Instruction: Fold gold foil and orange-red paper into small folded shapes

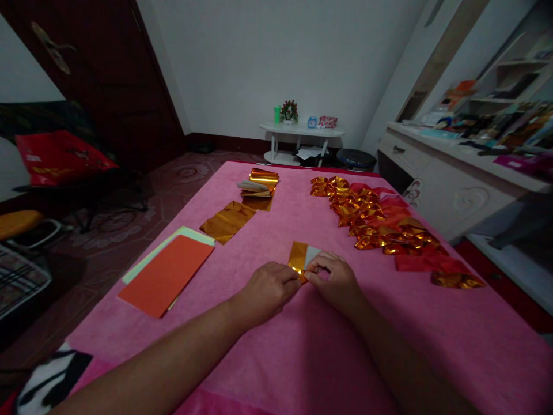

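A small sheet of gold foil paper (pixel 298 253) lies on the pink-covered table in front of me, its near end gathered between my hands. Part of it shows a pale grey back on the right. My left hand (pixel 270 288) grips the near left edge with bent fingers. From the right, my right hand (pixel 334 282) pinches the near corner between thumb and fingers. Folded gold foil pieces (pixel 367 210) lie in rows to the right, several with red parts. Beyond my left hand is a flat gold sheet (pixel 228 221).
Orange card sheets (pixel 168 274) over pale green ones lie at the left. Farther back sits a stack of gold foil (pixel 263 180). A white side table (pixel 302 131) stands by the wall, a white cabinet (pixel 453 178) along the right, and a red bag (pixel 64 158) at the left.
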Motion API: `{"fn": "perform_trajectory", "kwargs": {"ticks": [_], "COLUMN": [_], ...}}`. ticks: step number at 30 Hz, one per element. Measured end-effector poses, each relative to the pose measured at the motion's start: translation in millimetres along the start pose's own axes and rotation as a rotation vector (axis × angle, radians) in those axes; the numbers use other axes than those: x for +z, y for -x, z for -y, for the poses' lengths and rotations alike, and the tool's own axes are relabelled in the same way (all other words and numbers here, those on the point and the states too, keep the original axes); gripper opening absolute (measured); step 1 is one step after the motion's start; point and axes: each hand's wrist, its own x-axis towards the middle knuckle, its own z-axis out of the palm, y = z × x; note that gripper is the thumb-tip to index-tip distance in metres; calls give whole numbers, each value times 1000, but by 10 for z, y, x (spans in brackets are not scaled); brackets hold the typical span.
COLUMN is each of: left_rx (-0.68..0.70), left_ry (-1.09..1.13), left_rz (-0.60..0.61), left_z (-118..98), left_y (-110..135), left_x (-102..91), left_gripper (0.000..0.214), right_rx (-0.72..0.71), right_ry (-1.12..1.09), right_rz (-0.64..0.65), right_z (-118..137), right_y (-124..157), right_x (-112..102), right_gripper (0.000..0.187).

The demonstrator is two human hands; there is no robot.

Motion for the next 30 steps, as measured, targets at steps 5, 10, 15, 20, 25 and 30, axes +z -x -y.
{"fn": "perform_trajectory", "kwargs": {"ticks": [5,10,15,20,25,30], "left_rx": [-7,0,-18,-6,-19,-19], "left_ry": [-22,-12,-4,-15,-29,-1], "left_rz": [-12,-17,1,-4,20,-5], "left_z": [3,3,-13,-17,-22,-50], "left_y": [6,8,8,-11,-34,-26], "left_x": [24,24,-4,-9,-13,-20], "left_gripper": [25,25,27,25,27,27], "right_rx": [11,14,23,18,27,49], "right_ry": [52,92,102,95,109,115], "right_rz": [-18,-50,-68,-53,-63,-83], "right_z": [28,44,49,43,33,32], "right_y": [-8,0,8,12,12,0], "right_x": [26,51,56,43,55,80], "right_gripper": [10,11,11,12,13,13]}}
